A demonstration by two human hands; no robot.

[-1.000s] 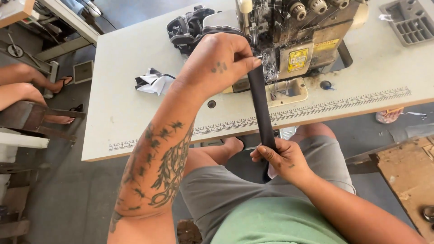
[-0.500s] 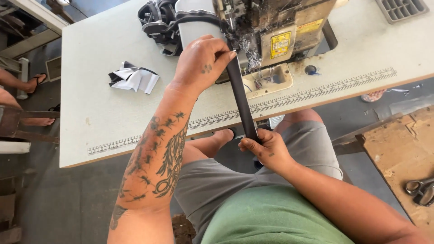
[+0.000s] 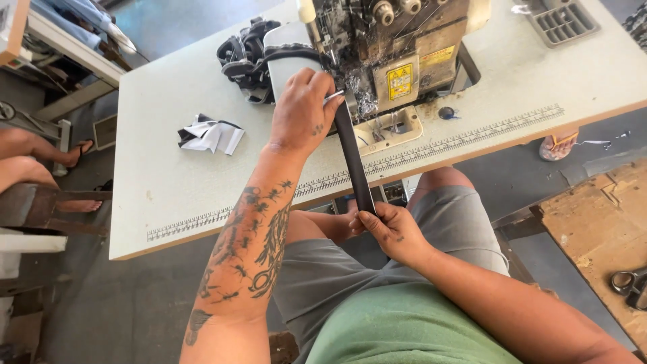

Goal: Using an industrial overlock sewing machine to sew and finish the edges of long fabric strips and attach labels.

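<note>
A long black fabric strap (image 3: 354,165) runs from the sewing machine (image 3: 391,50) down over the table's front edge to my lap. My left hand (image 3: 300,114) rests on the strap's upper end right at the machine's needle area, fingers closed around a small metal tool. My right hand (image 3: 391,232) pinches the strap's lower end below the table edge, holding it taut. A pile of black straps (image 3: 242,57) lies behind the machine to the left.
The pale sewing table (image 3: 168,182) has a ruler strip along its front edge. Folded black-and-white fabric scraps (image 3: 209,135) lie left of my hand. A grey tray (image 3: 563,20) sits far right. Scissors (image 3: 630,283) lie on a wooden bench. Another person's legs (image 3: 30,168) are at left.
The view has shifted; my left hand has slid closer to the needle area along the strap, while my right hand keeps its grip on the lower end.
</note>
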